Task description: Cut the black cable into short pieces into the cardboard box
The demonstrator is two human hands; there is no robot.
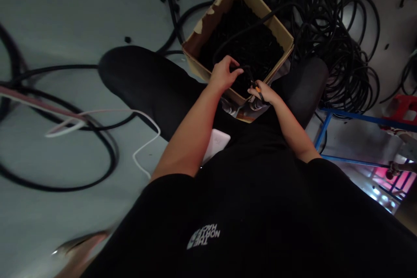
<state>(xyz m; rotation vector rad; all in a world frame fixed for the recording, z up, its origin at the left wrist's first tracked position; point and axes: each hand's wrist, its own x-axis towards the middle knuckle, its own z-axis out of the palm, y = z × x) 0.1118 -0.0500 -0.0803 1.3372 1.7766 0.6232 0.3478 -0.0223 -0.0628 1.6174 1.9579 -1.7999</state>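
My left hand is closed on a black cable over the near side of a cardboard box. The cable loops from the right, across the box, to my fingers. Just to the right, my right hand grips a cutting tool with orange-and-black handles. Its dark jaws point toward the cable near my left fingers; whether they touch it I cannot tell. Inside the box lies a heap of short black pieces, too dark to make out singly.
A big tangle of black cable lies right of the box, with more cable loops on the left floor. A white power bank with a white cord rests by my lap. A blue metal frame and red stool stand right.
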